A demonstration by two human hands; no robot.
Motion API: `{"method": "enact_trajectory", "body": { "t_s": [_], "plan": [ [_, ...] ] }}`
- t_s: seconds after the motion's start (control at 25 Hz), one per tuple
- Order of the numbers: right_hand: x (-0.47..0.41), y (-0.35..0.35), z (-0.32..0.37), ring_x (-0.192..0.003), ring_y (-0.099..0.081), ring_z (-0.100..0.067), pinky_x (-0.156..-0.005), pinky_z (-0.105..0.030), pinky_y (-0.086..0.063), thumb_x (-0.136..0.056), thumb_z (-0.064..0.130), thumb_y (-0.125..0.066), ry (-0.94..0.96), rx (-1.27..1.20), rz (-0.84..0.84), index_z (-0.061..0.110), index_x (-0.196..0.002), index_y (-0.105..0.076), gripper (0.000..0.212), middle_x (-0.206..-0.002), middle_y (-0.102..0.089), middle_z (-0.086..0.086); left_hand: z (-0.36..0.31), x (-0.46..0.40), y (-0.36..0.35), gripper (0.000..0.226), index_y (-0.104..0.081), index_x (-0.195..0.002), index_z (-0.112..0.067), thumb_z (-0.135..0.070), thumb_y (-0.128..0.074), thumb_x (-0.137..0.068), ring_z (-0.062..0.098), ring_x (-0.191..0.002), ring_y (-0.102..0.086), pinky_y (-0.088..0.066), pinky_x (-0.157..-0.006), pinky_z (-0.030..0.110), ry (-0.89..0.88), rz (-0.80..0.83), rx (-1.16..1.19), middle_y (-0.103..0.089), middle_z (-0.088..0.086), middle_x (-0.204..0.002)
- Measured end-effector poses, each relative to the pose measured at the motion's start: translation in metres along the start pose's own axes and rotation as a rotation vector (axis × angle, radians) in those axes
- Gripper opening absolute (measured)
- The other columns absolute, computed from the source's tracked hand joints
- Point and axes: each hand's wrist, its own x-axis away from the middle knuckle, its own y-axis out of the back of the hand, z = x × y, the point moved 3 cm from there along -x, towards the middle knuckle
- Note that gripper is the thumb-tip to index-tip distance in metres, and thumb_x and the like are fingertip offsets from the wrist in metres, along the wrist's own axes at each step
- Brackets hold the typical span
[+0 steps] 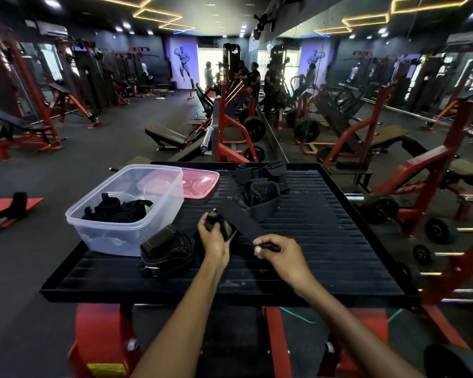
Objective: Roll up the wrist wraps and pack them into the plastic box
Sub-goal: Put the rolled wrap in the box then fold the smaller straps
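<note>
On a black ribbed platform (325, 241) my left hand (213, 241) grips the partly rolled end of a black wrist wrap (238, 218). Its flat strap runs away from me across the platform. My right hand (279, 255) pinches a thin black end piece of the wrap. A clear plastic box (126, 227) stands at the left with rolled black wraps (118, 210) inside. Another rolled-up dark wrap (164, 249) lies beside the box, just left of my left hand. More loose black wraps (260, 184) are piled at the platform's far middle.
A pink lid (200, 184) lies behind the box. The platform sits on a red frame (99, 334). Red gym machines, benches and weight plates surround it, a mirror wall is at the right, and people stand far back.
</note>
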Motion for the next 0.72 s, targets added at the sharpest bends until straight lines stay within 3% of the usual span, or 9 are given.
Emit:
{"method": "enact_trajectory", "body": {
  "t_s": [0.12,0.24,0.44,0.6,0.72],
  "plan": [
    [-0.001,-0.002,-0.014,-0.079,-0.068,-0.015,-0.083,-0.031,-0.052,-0.082,0.017,-0.068,-0.147,-0.189,0.029,0.020,-0.074,-0.075,0.011,-0.081,-0.074,-0.003,0.001,0.004,-0.001,0.017,-0.051,-0.104,-0.023,-0.017,-0.037,-0.096,0.018,-0.080,-0.058,-0.048,-0.067,0.038,0.138,0.078,0.115,-0.059,0.004,-0.095],
    [-0.001,0.000,-0.020,-0.071,-0.069,-0.015,-0.074,-0.024,-0.055,-0.087,0.009,-0.064,-0.177,-0.263,0.036,0.015,-0.077,-0.074,0.016,-0.080,-0.073,-0.006,0.002,0.002,0.001,0.015,-0.048,-0.108,-0.022,-0.030,-0.042,-0.098,0.016,-0.081,-0.059,-0.050,-0.066,0.040,0.133,0.096,0.038,-0.060,0.002,-0.096],
    [-0.013,0.004,-0.027,-0.059,-0.067,-0.009,-0.064,-0.017,-0.055,-0.087,0.001,-0.061,-0.175,-0.160,0.058,0.011,-0.079,-0.072,0.017,-0.074,-0.070,0.001,0.008,0.003,-0.002,0.015,-0.057,-0.090,-0.021,-0.029,-0.046,-0.097,0.015,-0.076,-0.060,-0.049,-0.064,0.036,0.204,0.083,-0.058,-0.062,0.001,-0.088],
    [-0.031,-0.002,-0.018,-0.057,-0.060,-0.003,-0.064,-0.018,-0.050,-0.085,0.001,-0.063,-0.102,-0.051,-0.038,0.002,-0.083,-0.073,0.010,-0.072,-0.067,-0.001,0.012,0.006,-0.002,0.018,-0.057,-0.085,-0.017,-0.029,-0.048,-0.096,0.010,-0.048,-0.066,-0.054,-0.045,0.023,0.267,0.100,-0.163,-0.069,-0.003,-0.057],
    [-0.045,-0.008,-0.016,-0.064,-0.052,-0.002,-0.062,-0.017,-0.042,-0.085,0.000,-0.061,-0.034,0.076,-0.115,0.000,-0.076,-0.069,0.013,-0.073,-0.063,-0.003,0.012,0.003,-0.001,0.018,-0.060,-0.093,-0.013,-0.025,-0.046,-0.096,0.008,-0.051,-0.066,-0.054,-0.048,0.019,0.248,0.159,-0.115,-0.071,-0.002,-0.062]
  ]
}}
